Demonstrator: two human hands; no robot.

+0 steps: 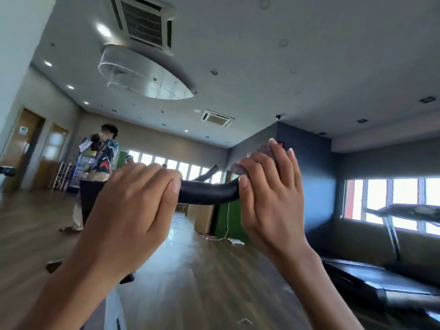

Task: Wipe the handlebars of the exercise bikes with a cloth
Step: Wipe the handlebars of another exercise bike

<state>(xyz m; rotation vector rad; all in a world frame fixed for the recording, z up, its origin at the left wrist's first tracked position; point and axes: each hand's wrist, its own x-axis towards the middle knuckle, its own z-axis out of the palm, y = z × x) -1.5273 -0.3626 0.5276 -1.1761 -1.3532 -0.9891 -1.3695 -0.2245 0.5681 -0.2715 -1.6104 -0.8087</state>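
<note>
Left hand (133, 206) sat at about 8 o'clock from frame centre, clenched round the black handlebar (209, 190). Its fingers were curled over the top and its thumb lay along the bar's near side. Right hand (269, 194) sat at 4 o'clock, grasping a mottled purplish cloth (266, 151) and pressing it onto the handlebar's upturned right end. Its fingers pointed up towards 12 and its thumb touched the bar. Cloth showed only as bits poking out past the fingers and above the thumb; the rest was hidden behind the hand. The bare stretch of handlebar ran between the two hands at frame centre, curving up at its right end. A second black horn (209, 172) of the same bars rose behind it towards 1 o'clock.

Camera was tilted up, so a lot of ceiling showed. Cassette air vent (145, 20) was at 11 o'clock, with a round mirrored ceiling light (142, 75) just below it. A person in a patterned top (100, 163) stood at 9 o'clock, well behind the left hand, arm raised in front of the face. Treadmill (392, 234) stood at 4 o'clock by the bright windows (381, 198). Wooden floor (214, 282) ran under both forearms at 6 o'clock. Brown doors (26, 144) were at far 9 o'clock. A white cable and a small white device lay on the floor near the green panel (226, 217); could not tell what the device was.
</note>
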